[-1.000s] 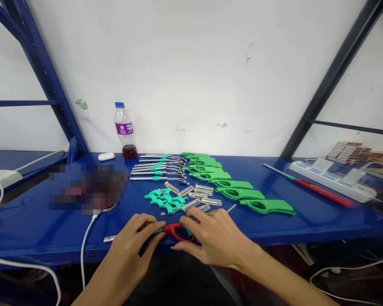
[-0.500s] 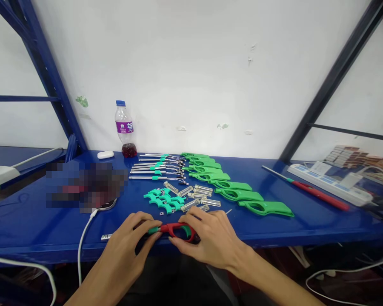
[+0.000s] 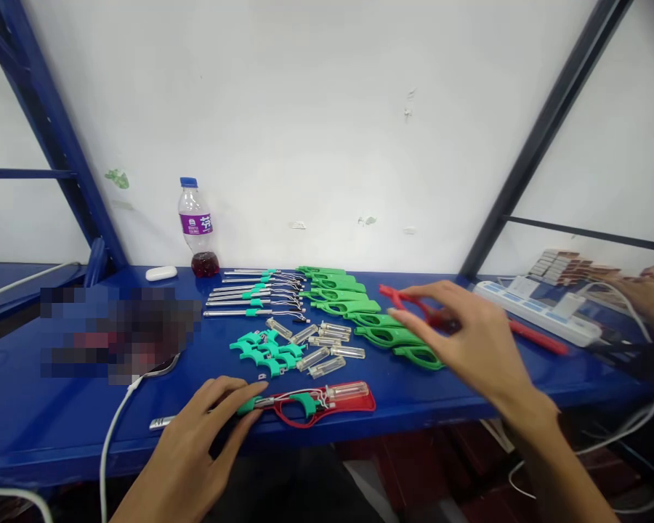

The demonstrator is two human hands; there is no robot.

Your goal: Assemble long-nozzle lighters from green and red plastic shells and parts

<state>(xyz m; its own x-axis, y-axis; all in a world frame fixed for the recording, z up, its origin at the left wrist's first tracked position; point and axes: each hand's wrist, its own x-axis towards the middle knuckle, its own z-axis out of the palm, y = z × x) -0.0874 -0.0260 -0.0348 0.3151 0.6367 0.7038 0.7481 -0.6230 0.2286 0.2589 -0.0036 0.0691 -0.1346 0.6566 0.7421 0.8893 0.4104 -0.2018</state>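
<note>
Thumb + index of your L hand (image 3: 210, 430) are pinched together on the teal collar (image 3: 247, 407) of the open red lighter (image 3: 306, 404), which lies by the table's (image 3: 414, 388) front edge w/ clear tank (image 3: 349, 391) exposed. Your R hand (image 3: 482, 338) is up, thumb & fingers clamped on a red cover (image 3: 397, 296), near the green handles (image 3: 397, 336). Farther out: teal triggers (image 3: 268, 351), loose tanks (image 3: 349, 352), metal rods (image 3: 234, 314), then bottle (image 3: 196, 224) at back.

The lighter (image 3: 307, 404) is before the tubes (image 3: 327, 367), near the table's front edge (image 3: 414, 420).
</note>
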